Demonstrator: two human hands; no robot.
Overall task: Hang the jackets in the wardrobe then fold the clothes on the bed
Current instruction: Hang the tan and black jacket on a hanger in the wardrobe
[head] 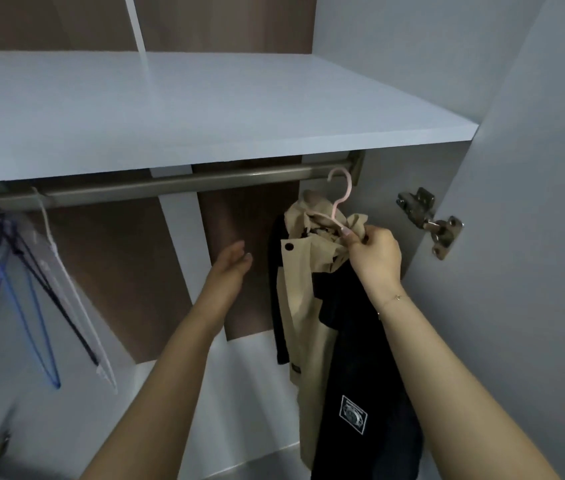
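Head view: wardrobe shelf (205, 109) (pale) above rail (177, 183).

place: home bedroom wardrobe | evidence: rail (177, 183) and shelf (205, 112) seen above hands | wire hangers (32, 271) hung left

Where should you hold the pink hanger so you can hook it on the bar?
Hold the pink hanger at its neck, just under the hook, coming from below on the right as the right hand does. That leaves the curved hook free and upright to go over the rail, while the jacket hangs down.
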